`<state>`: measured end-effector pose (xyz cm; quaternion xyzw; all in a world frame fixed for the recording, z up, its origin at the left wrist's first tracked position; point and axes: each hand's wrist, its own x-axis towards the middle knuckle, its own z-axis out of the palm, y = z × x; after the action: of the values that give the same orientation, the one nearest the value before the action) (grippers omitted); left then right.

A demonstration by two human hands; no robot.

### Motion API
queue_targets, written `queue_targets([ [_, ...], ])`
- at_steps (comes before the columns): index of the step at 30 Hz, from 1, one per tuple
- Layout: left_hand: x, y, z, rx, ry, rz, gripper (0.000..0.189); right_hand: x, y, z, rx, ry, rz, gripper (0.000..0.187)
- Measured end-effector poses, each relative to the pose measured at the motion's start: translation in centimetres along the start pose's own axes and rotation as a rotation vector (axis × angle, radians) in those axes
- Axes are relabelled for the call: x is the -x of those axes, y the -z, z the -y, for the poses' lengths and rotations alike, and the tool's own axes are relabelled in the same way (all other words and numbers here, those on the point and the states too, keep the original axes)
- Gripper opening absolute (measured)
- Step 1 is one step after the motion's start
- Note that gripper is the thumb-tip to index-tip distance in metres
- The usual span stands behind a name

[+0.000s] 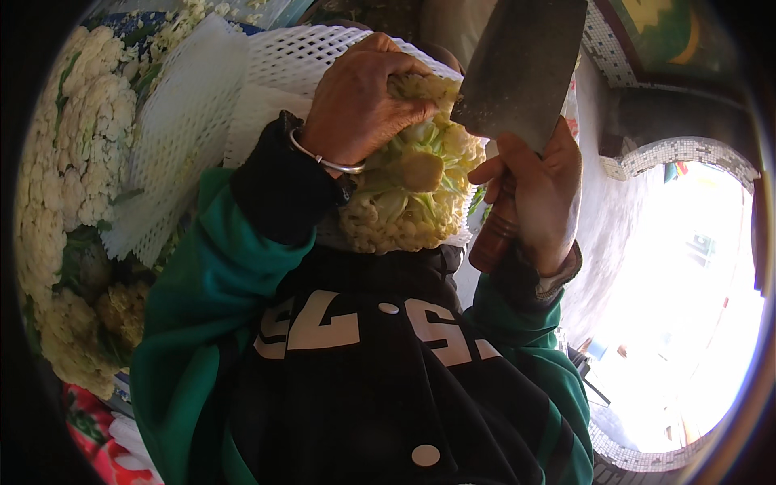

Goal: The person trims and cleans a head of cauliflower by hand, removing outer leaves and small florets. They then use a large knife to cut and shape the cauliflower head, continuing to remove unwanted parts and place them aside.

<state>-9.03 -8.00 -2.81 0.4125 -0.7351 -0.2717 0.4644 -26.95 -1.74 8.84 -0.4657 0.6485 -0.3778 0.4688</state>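
Observation:
A cauliflower head (pixel 403 200) rests in front of me with its cut stem turned up, on white foam netting (pixel 291 51). My left hand (pixel 370 100), with a silver bangle at the wrist, grips the far edge of the head, its thumb and fingers around some florets. To the right, my right hand (pixel 539 188) holds a cleaver by its turned wooden handle (pixel 494 233). The broad dark blade (pixel 521 73) points up and away, its lower corner close to the far right side of the cauliflower. Whether the blade touches it, I cannot tell.
Several cauliflower heads (pixel 91 127) are piled at the left, with another sheet of foam netting (pixel 176 133) leaning over them. Red floral cloth (pixel 100 430) lies at the lower left. On the right stand a pale wall (pixel 597 242) and a bright opening edged with mosaic tiles (pixel 697 148).

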Motion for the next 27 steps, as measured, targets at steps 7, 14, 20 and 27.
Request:
queue_targets([
  [7, 0.1, -0.1, -0.1, -0.033, 0.066, 0.014, 0.044, -0.2, -0.1, 0.3, 0.018, 0.016, 0.007, 0.026],
  [14, 0.2, -0.3, 0.0, -0.065, 0.042, -0.016, 0.043, -0.3, -0.3, 1.3, 0.121, 0.004, 0.017, 0.028],
  [20, 0.1, -0.3, -0.2, -0.015, 0.048, -0.022, 0.039, -0.6, -0.7, 1.3, 0.089, -0.028, 0.006, 0.026],
  [27, 0.2, -0.3, -0.2, -0.032, 0.031, -0.033, 0.036, -0.9, -1.2, 1.1, 0.138, 0.029, -0.027, 0.023],
])
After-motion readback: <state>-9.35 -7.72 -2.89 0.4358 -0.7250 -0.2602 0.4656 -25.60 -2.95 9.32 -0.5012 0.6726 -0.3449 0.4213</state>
